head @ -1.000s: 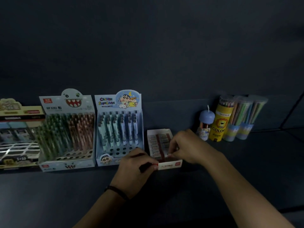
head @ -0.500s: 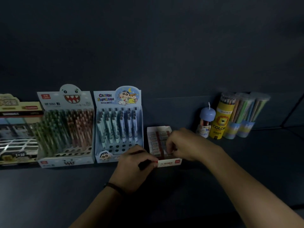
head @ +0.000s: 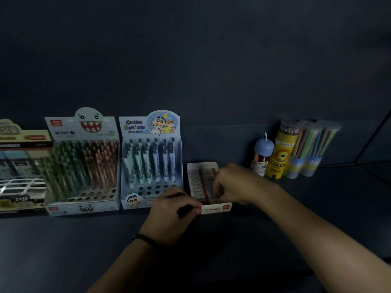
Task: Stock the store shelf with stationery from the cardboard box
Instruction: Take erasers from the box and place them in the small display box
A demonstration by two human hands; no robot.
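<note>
Eraser box half behind right hand

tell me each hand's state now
left hand: pinches the front corner of the box
right hand: fingers curled into the box, grip cannot be told

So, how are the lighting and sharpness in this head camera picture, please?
Head view: very dim, shelf and back wall nearly black. Head view: glare streaks the foil pack at far left. Head view: print on the eraser box is too soft to read; the left hand and right hand on it are shadowed. Head view: wide-angle slant in lines at right.
</note>
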